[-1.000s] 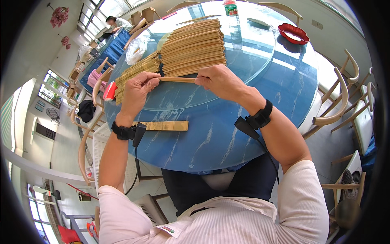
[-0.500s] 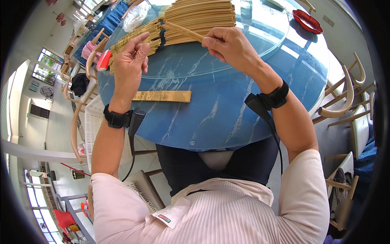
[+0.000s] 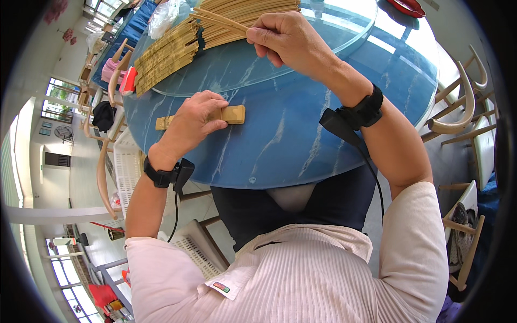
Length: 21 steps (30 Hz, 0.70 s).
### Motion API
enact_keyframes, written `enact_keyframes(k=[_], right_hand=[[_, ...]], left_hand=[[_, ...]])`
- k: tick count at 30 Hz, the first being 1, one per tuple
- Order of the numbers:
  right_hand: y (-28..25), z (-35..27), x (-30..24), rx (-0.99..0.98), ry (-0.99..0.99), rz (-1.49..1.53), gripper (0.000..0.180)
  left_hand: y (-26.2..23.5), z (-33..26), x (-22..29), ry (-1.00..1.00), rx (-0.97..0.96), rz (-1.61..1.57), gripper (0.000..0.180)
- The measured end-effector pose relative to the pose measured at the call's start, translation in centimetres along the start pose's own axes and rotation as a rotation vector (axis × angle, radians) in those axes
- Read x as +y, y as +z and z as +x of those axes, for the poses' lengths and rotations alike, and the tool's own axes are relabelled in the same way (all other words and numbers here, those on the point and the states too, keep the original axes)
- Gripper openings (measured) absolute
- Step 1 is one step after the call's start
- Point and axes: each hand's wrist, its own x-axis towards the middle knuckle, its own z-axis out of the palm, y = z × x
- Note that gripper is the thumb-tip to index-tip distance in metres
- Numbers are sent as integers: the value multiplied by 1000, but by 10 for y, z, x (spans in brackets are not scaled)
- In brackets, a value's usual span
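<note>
My right hand (image 3: 293,44) is closed on a pair of wooden chopsticks (image 3: 222,20) that point up and left, above the glass. On the near part of the blue table, my left hand (image 3: 195,121) grips a small stack of long, flat gold paper sleeves (image 3: 235,114) from above, thumb on the near side and fingers over the far side. Its fingers cover the middle of the stack. Beyond the hands, a large heap of chopsticks (image 3: 239,9) lies beside a spread row of gold printed sleeves (image 3: 168,56).
The blue marbled table (image 3: 269,156) carries a raised round glass turntable (image 3: 253,81). A red and white packet (image 3: 128,81) sits by the sleeves, a clear plastic bag (image 3: 163,19) behind. A red dish (image 3: 407,6) stands far right. Wooden chairs (image 3: 458,116) and a white basket (image 3: 129,169) surround the table.
My left hand has come down from above the spread sleeves onto the small stack and closed on it. The right hand has moved a little up and left with the chopsticks.
</note>
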Motion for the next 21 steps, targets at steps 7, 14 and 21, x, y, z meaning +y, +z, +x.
enact_keyframes(k=[7,14,21], right_hand=[[6,-3,-2,-177,172,61,39],[9,-9,-17,-184,251,272,28],[-5,4,-15,88,212,269,19]], left_hand=[[-26,4,15,-139,45,-215,42],[-27,39,46,69,335,-113,39],[19,49,45,-318,352,-954,23]])
